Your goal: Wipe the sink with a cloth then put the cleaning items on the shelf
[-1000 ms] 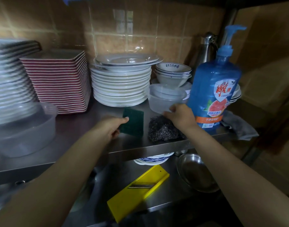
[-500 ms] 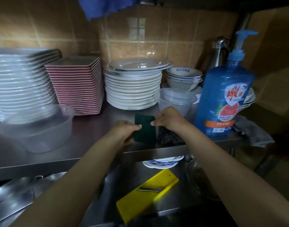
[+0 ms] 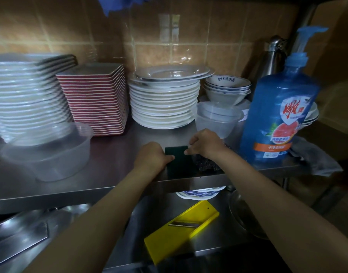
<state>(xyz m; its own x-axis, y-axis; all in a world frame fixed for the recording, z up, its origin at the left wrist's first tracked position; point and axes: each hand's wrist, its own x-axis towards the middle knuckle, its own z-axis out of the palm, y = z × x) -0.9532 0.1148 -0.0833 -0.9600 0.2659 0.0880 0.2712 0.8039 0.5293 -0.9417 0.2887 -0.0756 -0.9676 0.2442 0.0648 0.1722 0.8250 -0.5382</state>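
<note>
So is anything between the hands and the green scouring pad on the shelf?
Nothing visible. The left hand and the right hand both touch the green scouring pad, which lies on the shelf beside the steel wool.

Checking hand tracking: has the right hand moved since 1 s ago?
Yes. The right hand went left, away from the blue soap bottle, to the right edge of the green scouring pad.

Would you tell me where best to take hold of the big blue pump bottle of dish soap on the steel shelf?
Probably the narrow neck under the pump of the blue pump bottle, coming from the front: bowls crowd its back, and its wide round body looks too broad for one hand.
</note>
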